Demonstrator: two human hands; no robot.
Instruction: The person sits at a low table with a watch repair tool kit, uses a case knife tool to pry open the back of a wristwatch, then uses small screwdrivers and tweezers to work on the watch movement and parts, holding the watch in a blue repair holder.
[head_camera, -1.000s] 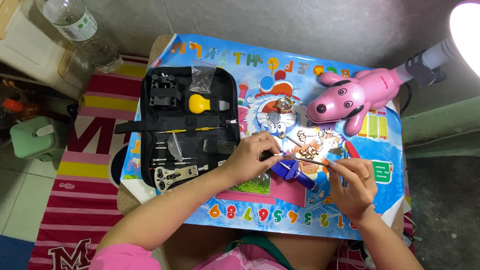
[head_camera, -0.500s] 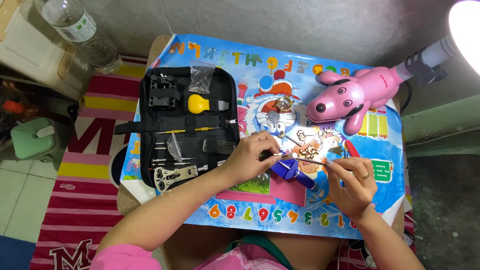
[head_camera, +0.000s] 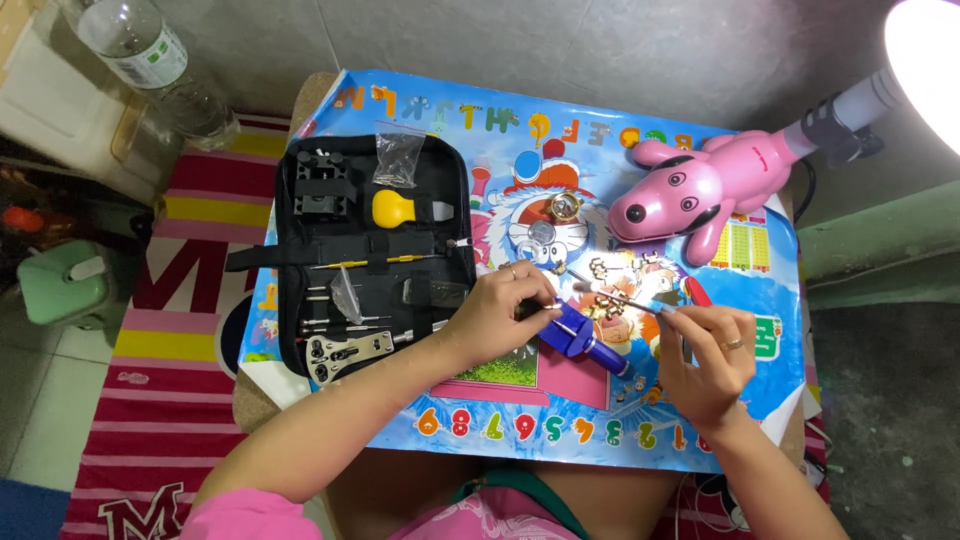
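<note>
- Blue link-removal tool (head_camera: 583, 338) lies on the colourful mat (head_camera: 520, 420), just under the left hand's (head_camera: 500, 315) fingertips.
- Left fingers are curled together, pressing on the tool's near end.
- Right hand (head_camera: 705, 355) pinches a thin blue-handled pin tool (head_camera: 625, 300); its tip reaches toward the left fingers.
- Metal watch-band links (head_camera: 605, 272) lie just beyond both sets of fingers.
- Black tool case (head_camera: 370, 255) sits open, left of the left hand.

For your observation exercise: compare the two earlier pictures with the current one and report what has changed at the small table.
Almost nothing visibly changed. The left hand stays at the small blue tool, and the right hand keeps its thin blue-handled tool pointed at the same spot. The open black tool case and the pink dog-shaped lamp have not moved.
</note>
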